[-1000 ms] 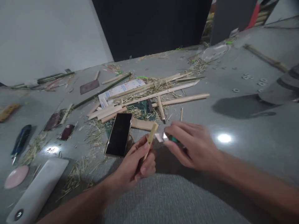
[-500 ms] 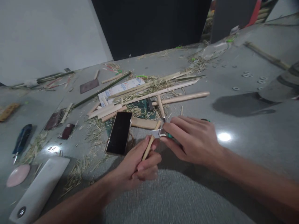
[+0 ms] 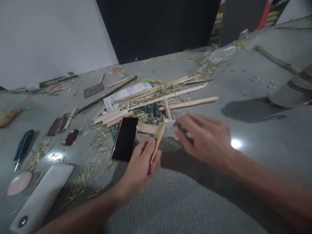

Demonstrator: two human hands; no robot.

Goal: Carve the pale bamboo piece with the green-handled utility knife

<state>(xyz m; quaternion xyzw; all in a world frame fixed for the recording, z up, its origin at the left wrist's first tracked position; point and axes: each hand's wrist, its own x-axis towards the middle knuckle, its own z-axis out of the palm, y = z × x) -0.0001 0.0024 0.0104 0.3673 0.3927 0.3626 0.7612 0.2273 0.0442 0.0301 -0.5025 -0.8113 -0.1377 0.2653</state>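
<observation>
My left hand (image 3: 143,156) is closed around a short pale bamboo strip (image 3: 158,135), its free end tilted up and away from me. To its right, my right hand (image 3: 204,135) is blurred by motion, fingers wrapped round a knife with a dark green handle. The knife's blade (image 3: 168,121) points left, near the strip's far end; whether they touch I cannot tell. Just left of my left hand lies a black phone (image 3: 125,138). Behind the strip is a flat piece of wood (image 3: 147,128), partly hidden.
Bamboo splints (image 3: 170,94), shavings and a hammer (image 3: 190,103) lie beyond my hands. A white oblong device (image 3: 42,198), a pink oval object (image 3: 19,183) and a dark-handled tool (image 3: 25,144) are at left. Several washers (image 3: 272,84) and a grey cylindrical object (image 3: 294,89) sit at right.
My left hand has turned, so more of the bamboo strip shows and its tip points higher. The knife has moved up and slightly right, off its earlier place across the strip.
</observation>
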